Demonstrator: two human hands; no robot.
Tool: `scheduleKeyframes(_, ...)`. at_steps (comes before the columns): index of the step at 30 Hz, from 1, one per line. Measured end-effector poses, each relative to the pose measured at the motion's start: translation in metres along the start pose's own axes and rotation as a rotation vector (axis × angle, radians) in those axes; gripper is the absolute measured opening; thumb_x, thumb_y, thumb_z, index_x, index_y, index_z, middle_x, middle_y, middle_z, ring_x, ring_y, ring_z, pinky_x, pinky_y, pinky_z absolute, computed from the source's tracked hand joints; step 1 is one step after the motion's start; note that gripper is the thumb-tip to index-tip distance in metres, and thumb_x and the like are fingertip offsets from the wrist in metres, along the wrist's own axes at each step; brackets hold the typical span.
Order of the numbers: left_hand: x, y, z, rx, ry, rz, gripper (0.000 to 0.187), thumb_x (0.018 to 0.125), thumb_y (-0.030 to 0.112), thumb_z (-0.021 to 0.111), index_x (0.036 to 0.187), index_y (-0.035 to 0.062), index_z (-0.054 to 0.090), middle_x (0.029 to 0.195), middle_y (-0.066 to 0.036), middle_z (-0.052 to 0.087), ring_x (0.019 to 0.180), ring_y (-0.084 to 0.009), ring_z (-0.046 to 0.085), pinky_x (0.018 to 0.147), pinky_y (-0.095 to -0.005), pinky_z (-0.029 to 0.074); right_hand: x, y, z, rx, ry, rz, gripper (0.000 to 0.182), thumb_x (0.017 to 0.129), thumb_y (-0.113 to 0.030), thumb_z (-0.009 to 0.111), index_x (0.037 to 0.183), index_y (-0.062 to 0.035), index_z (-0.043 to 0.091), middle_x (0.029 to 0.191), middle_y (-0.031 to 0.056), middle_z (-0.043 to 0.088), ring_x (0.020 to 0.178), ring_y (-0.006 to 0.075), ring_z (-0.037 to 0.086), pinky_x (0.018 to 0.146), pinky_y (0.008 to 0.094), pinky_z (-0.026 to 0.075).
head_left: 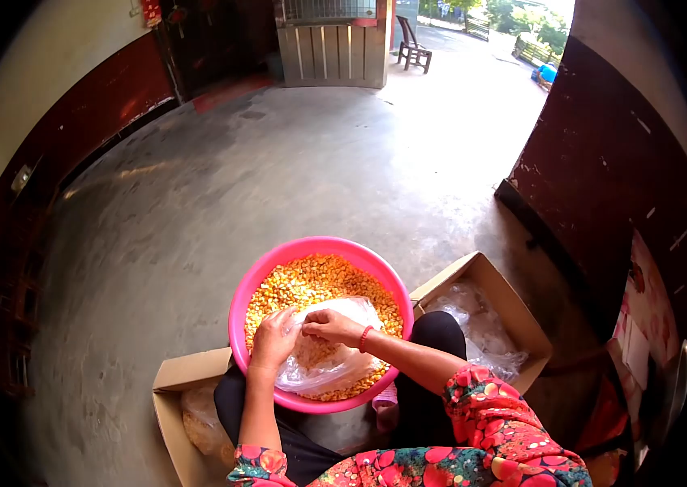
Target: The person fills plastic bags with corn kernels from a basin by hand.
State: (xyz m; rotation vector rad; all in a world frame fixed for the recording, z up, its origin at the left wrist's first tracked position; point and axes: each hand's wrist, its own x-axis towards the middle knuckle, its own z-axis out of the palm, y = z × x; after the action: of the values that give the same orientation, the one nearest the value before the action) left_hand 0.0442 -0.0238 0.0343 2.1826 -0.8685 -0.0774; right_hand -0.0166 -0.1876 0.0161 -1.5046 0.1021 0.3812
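A pink basin (240,312) full of yellow corn kernels (311,272) sits between the knees. On the kernels lies a clear plastic bag (335,373), crumpled and partly spread out. My left hand (273,339) is at the bag's left upper edge, its fingers pinched on the plastic. My right hand (333,326), with a red bracelet (364,338) at the wrist, has curled fingers closed on the bag's upper edge, close to the left fingertips. Whether any kernels are between the fingers is too small to tell.
An open cardboard box (526,325) with clear plastic bags (481,325) stands at the right. Another cardboard box (171,414) at the left holds a bag with yellowish contents (201,422). Grey concrete floor (197,203) stretches ahead to a chair (415,53) by the bright doorway.
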Motion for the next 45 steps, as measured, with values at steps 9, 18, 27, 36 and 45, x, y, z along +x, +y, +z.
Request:
scheduleKeyframes(9,-0.003,0.006,-0.019,-0.069,-0.052,-0.132,0.035,0.074,0.017,0.067,0.104,0.0009,0.062,0.103,-0.019,0.062,0.094,-0.0315,0.060,0.082,-0.0368,0.047,-0.001,0.002,0.002,-0.521,0.084,-0.297,0.017,0.077,-0.018,0.060,0.086,-0.0033,0.064,0.071,0.0122,0.062,0.064,0.0146,0.058,0.063,0.0315,0.047)
scheduleKeyframes(18,-0.019,0.024,-0.035,0.139,-0.124,-0.188,0.078,0.061,0.025,0.076,0.129,0.0072,0.042,0.116,-0.021,0.053,0.108,-0.0350,0.051,0.092,-0.0400,0.042,0.002,-0.003,-0.001,-0.621,0.143,-0.436,0.015,0.075,-0.018,0.059,0.077,-0.0030,0.062,0.072,0.0174,0.061,0.066,0.0291,0.061,0.061,0.0375,0.047)
scheduleKeyframes(27,-0.020,0.035,-0.012,0.139,-0.117,-0.170,0.079,0.063,0.010,0.069,0.135,0.0145,0.034,0.113,-0.021,0.050,0.101,-0.0384,0.051,0.086,-0.0434,0.044,0.004,-0.008,0.000,-0.577,0.228,-0.478,0.022,0.076,-0.008,0.058,0.098,-0.0073,0.061,0.070,0.0146,0.060,0.060,0.0221,0.059,0.056,0.0356,0.046)
scheduleKeyframes(36,-0.020,0.011,-0.020,0.180,-0.068,-0.137,0.049,0.068,-0.005,0.048,0.116,0.0048,0.056,0.099,-0.022,0.061,0.093,-0.0353,0.059,0.082,-0.0392,0.046,-0.007,-0.030,0.002,-0.633,0.177,-0.713,0.029,0.076,-0.006,0.057,0.104,-0.0101,0.059,0.080,0.0135,0.061,0.074,0.0278,0.060,0.062,0.0367,0.047)
scheduleKeyframes(45,-0.015,0.022,-0.020,-0.058,-0.064,-0.132,0.058,0.070,-0.009,0.039,0.125,0.0069,0.047,0.115,-0.021,0.055,0.106,-0.0363,0.053,0.089,-0.0413,0.042,-0.007,-0.027,-0.001,-1.172,0.328,-0.475,0.015,0.083,-0.024,0.052,0.083,-0.0108,0.058,0.079,0.0099,0.059,0.082,0.0284,0.054,0.074,0.0426,0.036)
